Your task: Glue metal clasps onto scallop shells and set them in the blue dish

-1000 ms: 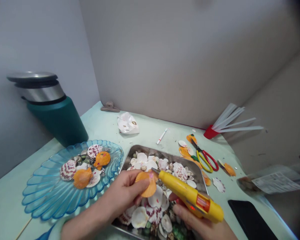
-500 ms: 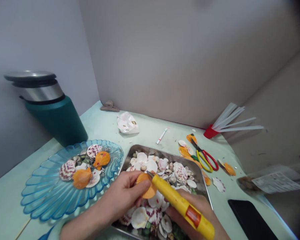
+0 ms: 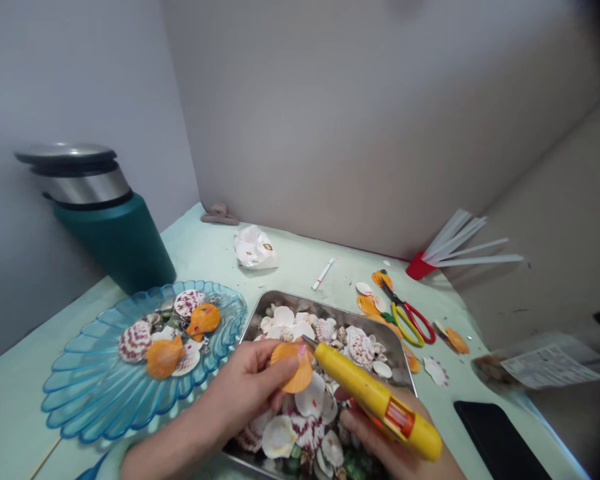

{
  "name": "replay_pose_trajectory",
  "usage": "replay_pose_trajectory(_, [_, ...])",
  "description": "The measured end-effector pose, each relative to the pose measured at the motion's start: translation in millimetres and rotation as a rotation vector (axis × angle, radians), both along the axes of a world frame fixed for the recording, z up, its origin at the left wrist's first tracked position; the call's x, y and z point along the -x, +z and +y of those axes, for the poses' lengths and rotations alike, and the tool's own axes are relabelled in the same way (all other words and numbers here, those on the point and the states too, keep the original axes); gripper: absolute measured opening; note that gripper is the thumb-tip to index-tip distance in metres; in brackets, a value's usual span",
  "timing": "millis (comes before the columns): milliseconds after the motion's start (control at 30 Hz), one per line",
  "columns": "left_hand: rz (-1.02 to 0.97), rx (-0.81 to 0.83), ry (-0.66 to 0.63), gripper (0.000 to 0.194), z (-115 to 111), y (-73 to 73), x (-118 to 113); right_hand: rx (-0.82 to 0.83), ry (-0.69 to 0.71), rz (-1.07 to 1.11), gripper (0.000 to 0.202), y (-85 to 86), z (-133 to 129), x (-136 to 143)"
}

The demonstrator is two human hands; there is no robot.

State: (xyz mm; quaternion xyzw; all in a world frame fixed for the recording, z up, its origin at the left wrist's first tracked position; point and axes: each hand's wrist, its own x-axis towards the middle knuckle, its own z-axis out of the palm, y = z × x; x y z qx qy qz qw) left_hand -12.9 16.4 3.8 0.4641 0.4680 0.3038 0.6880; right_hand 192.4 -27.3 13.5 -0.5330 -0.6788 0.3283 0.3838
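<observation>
My left hand (image 3: 260, 377) pinches an orange scallop shell (image 3: 293, 367) between thumb and fingers, above a metal tray (image 3: 325, 305) full of shells. In my right hand (image 3: 380, 427) is a yellow hot glue gun (image 3: 365, 387), its body slanting down to the right. The dark nozzle tip lies beside the shell's upper right edge, where a small pinkish spot shows; I cannot tell whether they touch. Below both hands lie white and purple-striped shells (image 3: 310, 430) in the tray.
At left, a blue scalloped dish (image 3: 80, 380) holds shells, with a green bottle (image 3: 115, 233) behind it. Right of the tray lie red-and-yellow-handled scissors (image 3: 407, 317), orange shells and a black phone (image 3: 495, 437). White sticks stand in a red cup (image 3: 421, 267) at the back.
The glue gun has shifted slightly right and down, its nozzle drawing back from the shell's face to its edge. More of the shell and a pinkish spot now show.
</observation>
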Motion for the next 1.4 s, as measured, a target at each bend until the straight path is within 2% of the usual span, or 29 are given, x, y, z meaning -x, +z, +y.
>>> replay_pose_trajectory(133, [-0.063,0.029,0.072,0.045,1.3,-0.2,-1.0,-0.002,-0.005,0.031,0.02,2.0,1.4,0.9])
replay_pose_trajectory(367, [-0.076,0.042,0.085,0.046,2.5,0.7,-0.8,-0.053,-0.031,-0.039,0.015,-1.2,-1.9,-3.8])
replay_pose_trajectory(600, [-0.067,0.043,0.06,0.042,1.8,7.8,3.1,-0.007,0.038,-0.048,0.013,-2.1,-1.6,-3.7])
replay_pose_trajectory(800, [-0.072,-0.012,0.014,0.042,1.2,0.5,2.1,0.02,0.035,-0.057,0.014,0.4,-0.3,-4.4])
replay_pose_trajectory(900, [-0.044,-0.02,-0.01,0.041,0.7,0.5,2.0,0.028,0.058,-0.053,0.014,0.6,-0.3,-4.5])
replay_pose_trajectory(1133, [-0.032,-0.01,-0.04,0.041,-0.5,-0.1,3.3,0.027,0.016,0.031,0.012,-2.2,-0.7,-3.4])
replay_pose_trajectory(1400, [-0.043,-0.014,-0.027,0.041,-0.7,-0.6,3.1,-0.019,0.066,-0.124,0.019,-2.0,1.5,-2.0])
